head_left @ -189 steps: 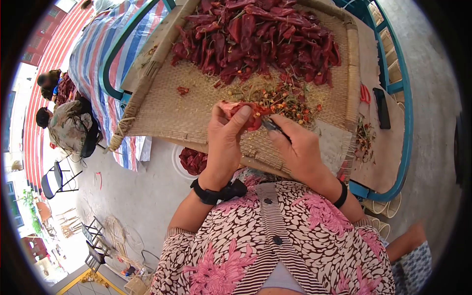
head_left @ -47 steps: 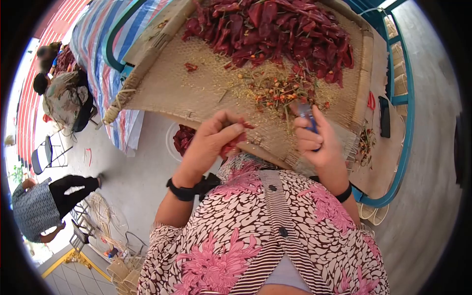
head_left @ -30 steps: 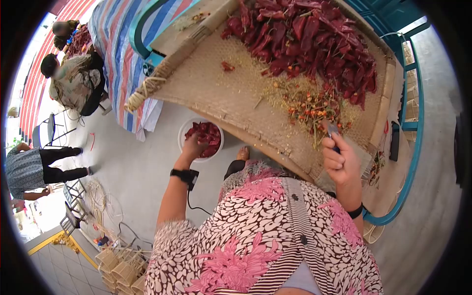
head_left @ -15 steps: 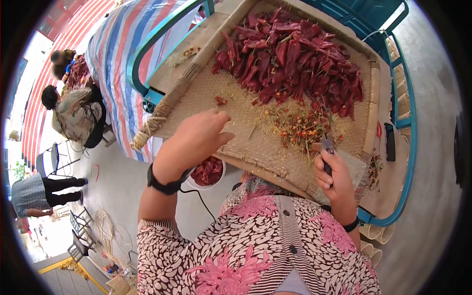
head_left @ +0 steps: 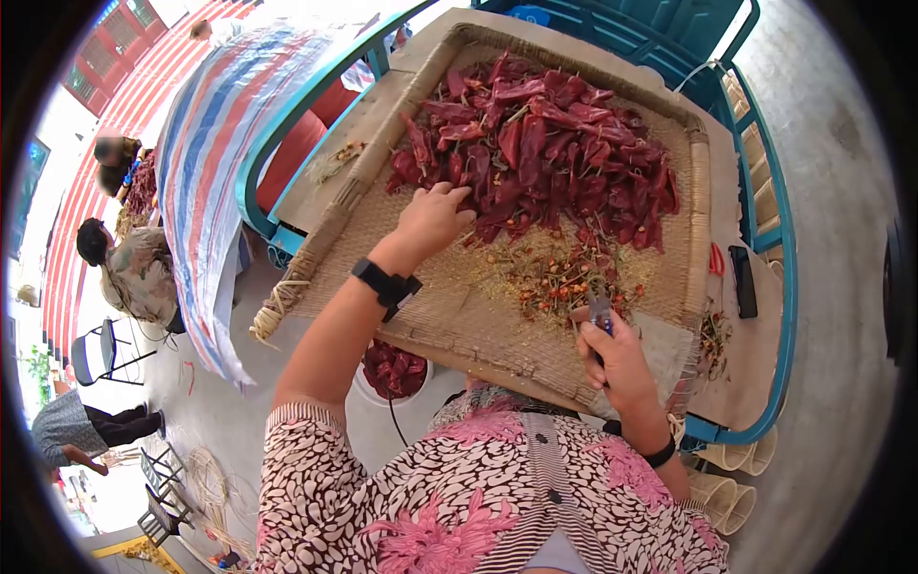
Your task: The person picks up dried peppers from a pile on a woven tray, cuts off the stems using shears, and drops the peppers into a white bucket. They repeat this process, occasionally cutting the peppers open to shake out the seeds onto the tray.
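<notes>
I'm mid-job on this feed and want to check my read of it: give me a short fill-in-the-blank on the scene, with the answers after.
1. The left hand is at the edge of a pile of ____ peppers.
2. The right hand holds a small tool, its metal tip pointing ____ the person's body.
3. The white bucket stands on the ____, lower than the woven tray.
4. The tarp has white, red and ____ stripes.

Missing words: red; away from; floor; blue.
</notes>
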`<act>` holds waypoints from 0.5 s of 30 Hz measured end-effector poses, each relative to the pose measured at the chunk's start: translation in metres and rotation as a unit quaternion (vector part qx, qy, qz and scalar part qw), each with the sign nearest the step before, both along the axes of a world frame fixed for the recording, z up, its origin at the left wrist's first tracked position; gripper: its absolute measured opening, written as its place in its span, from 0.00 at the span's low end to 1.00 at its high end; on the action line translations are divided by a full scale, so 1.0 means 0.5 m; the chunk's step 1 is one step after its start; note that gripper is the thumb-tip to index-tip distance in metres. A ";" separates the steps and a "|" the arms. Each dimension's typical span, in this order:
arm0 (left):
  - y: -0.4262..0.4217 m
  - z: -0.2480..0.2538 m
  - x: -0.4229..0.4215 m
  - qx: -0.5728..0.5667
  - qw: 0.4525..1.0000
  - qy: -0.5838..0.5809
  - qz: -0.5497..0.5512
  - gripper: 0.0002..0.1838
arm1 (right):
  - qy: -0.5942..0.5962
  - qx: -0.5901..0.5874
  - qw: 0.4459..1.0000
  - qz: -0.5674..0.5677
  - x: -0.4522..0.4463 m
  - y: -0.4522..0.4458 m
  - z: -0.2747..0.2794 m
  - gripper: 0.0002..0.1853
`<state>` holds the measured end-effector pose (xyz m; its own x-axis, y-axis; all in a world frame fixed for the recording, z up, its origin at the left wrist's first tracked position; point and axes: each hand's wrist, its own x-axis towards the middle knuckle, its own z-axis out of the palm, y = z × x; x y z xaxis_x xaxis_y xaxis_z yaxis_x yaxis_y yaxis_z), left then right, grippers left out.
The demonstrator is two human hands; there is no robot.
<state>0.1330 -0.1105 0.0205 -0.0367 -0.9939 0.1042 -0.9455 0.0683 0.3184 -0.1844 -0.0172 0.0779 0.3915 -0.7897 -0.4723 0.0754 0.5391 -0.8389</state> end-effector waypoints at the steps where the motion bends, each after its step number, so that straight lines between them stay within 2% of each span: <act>1: -0.004 -0.001 0.002 -0.026 1.000 0.009 0.014 0.22 | 0.001 0.002 1.000 0.009 -0.002 0.002 -0.002 0.13; 3: -0.008 0.000 0.003 -0.076 0.996 0.028 0.043 0.19 | 0.029 -0.028 0.998 0.046 -0.005 -0.003 0.001 0.14; 4: 0.001 0.025 -0.012 -0.151 0.986 0.031 0.068 0.13 | 0.048 -0.048 0.995 0.072 -0.009 -0.007 0.009 0.14; 5: 0.013 0.054 -0.026 -0.149 0.983 0.064 0.087 0.12 | 0.067 -0.068 0.991 0.097 -0.014 -0.011 0.014 0.14; 6: 0.029 0.082 -0.038 -0.146 0.979 0.097 0.106 0.10 | 0.097 -0.126 0.980 0.123 -0.018 -0.013 0.017 0.17; 7: 0.046 0.101 -0.052 -0.142 0.973 0.130 0.126 0.09 | 0.087 -0.135 0.979 0.127 -0.023 -0.016 0.017 0.17; 9: 0.080 0.123 -0.081 -0.132 0.942 0.277 0.134 0.08 | 0.066 -0.154 0.977 0.134 -0.029 -0.024 0.021 0.19; 11: 0.117 0.133 -0.120 -0.127 0.894 0.411 0.127 0.09 | 0.079 -0.193 0.969 0.133 -0.032 -0.034 0.010 0.21; 12: 0.131 0.122 -0.134 -0.126 0.858 0.492 0.072 0.12 | 0.085 -0.212 0.965 0.132 -0.033 -0.038 0.004 0.22; 15: 0.180 0.122 -0.181 -0.004 0.810 0.583 0.066 0.10 | 0.149 -0.304 0.932 0.128 -0.023 -0.044 -0.003 0.22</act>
<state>0.0423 -0.0207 0.0813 0.1986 -0.9801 -0.0020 -0.0024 -0.0025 1.0000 -0.1957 -0.0392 0.0762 0.5264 -0.8459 -0.0851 -0.2745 -0.0744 -0.9587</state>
